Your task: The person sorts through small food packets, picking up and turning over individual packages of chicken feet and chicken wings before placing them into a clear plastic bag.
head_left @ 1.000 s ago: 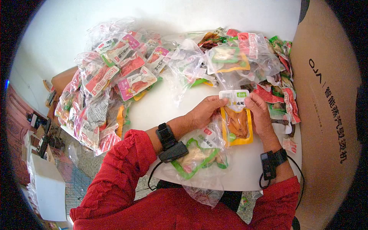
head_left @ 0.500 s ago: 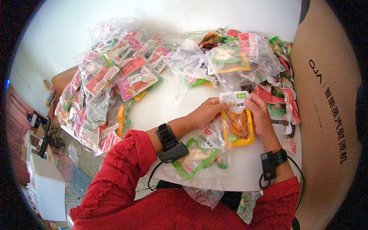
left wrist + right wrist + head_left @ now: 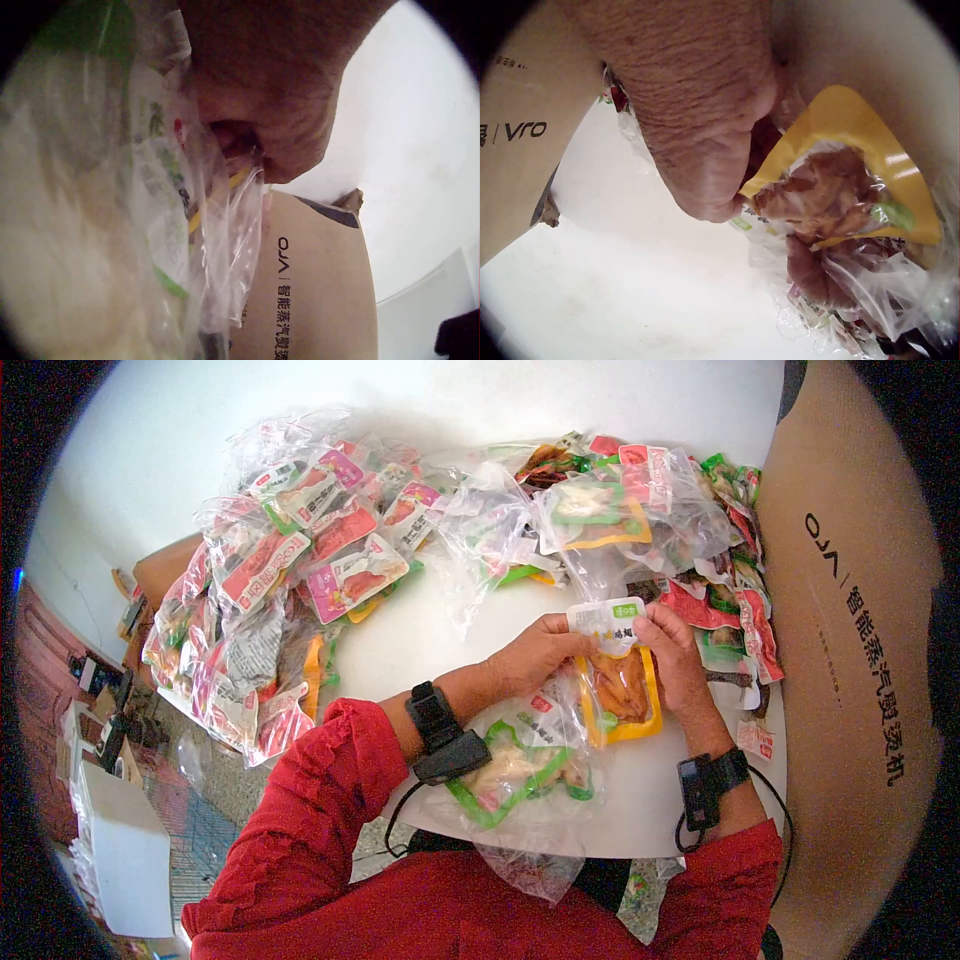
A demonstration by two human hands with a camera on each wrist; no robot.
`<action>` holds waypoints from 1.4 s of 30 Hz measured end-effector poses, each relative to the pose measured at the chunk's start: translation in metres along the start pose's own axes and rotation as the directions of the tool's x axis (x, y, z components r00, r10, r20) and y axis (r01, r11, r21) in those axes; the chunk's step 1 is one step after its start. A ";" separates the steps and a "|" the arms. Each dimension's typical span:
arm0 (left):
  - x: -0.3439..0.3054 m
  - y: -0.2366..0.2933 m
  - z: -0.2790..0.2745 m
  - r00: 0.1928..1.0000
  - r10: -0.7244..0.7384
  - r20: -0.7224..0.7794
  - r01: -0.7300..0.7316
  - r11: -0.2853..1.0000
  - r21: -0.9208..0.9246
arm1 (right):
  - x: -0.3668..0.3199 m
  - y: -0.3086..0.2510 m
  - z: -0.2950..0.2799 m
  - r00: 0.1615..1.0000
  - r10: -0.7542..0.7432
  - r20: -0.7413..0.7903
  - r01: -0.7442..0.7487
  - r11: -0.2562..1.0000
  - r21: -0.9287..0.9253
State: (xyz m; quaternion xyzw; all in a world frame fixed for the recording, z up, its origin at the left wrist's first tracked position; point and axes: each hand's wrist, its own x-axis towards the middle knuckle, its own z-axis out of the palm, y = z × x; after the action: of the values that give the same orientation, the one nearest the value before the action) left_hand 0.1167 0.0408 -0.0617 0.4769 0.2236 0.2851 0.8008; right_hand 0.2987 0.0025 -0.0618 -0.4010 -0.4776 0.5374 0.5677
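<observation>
Between both hands stands a yellow-edged food pouch (image 3: 622, 695) with a white top and brown meat showing through its clear window. My left hand (image 3: 540, 655) pinches its upper left side, along with part of a clear plastic bag (image 3: 232, 255). The pouch's upper right corner is pinched by my right hand (image 3: 680, 660), thumb in front. In the right wrist view the yellow border and meat face the camera. A green-edged pouch (image 3: 515, 770) in clear plastic lies below my left wrist at the table's near edge.
A large heap of bagged food pouches (image 3: 290, 580) fills the left of the white table (image 3: 400, 660). More pouches (image 3: 640, 510) are piled at the back right. A tall cardboard box (image 3: 860, 660) walls off the right side.
The held pouch has tilted slightly, its white top shifting a little left. Left thumb has slid behind or off the white label. The heaps have not moved.
</observation>
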 end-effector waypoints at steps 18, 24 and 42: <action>0.001 -0.001 -0.003 1.000 0.002 0.032 -0.003 0.999 0.034 | 0.001 0.004 -0.002 0.999 -0.022 -0.035 0.022 1.000 -0.023; 0.001 0.002 -0.002 0.999 -0.003 0.035 0.000 0.997 0.081 | -0.001 0.000 -0.001 1.000 -0.009 -0.008 0.009 1.000 -0.022; 0.008 -0.008 -0.007 0.997 0.078 0.005 -0.078 0.989 0.127 | -0.001 0.002 -0.002 1.000 0.001 -0.001 -0.001 1.000 0.021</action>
State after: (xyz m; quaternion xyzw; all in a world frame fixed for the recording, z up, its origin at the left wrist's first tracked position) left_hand 0.1204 0.0477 -0.0729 0.5352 0.2223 0.3012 0.7573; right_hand 0.3003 0.0021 -0.0646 -0.3955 -0.4714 0.5426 0.5718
